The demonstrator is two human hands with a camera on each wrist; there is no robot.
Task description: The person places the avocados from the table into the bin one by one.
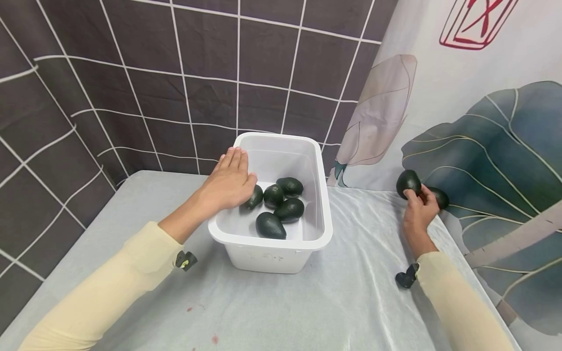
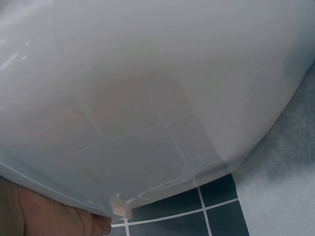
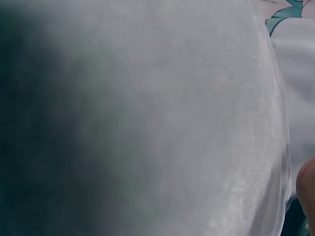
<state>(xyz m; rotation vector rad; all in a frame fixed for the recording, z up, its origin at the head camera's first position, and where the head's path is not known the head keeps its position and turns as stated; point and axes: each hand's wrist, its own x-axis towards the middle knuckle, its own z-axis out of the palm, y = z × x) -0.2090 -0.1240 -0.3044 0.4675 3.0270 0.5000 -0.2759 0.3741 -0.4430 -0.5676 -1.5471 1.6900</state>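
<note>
A white plastic tub (image 1: 322, 195) stands on the table with several dark green avocados (image 1: 270, 225) lying in its bottom. Over the tub's left rim lies my left hand (image 1: 230, 181), its fingers straight and together. The left wrist view shows the tub's glossy outer wall (image 2: 147, 98) and part of that hand (image 2: 59, 219) along the rim. Far to the right, my right hand (image 1: 419, 210) grips an avocado (image 1: 408, 183) near the table's back edge. Another avocado (image 1: 440, 198) sits just behind those fingers, partly covered by them. In the right wrist view only a fingertip (image 3: 307, 189) shows.
A pale, wrinkled cloth (image 1: 351, 292) covers the table. Dark tiled-pattern sheeting (image 1: 206, 97) hangs behind the tub and at the left. A leaf-printed curtain (image 1: 496, 146) hangs along the right side, close to my right hand.
</note>
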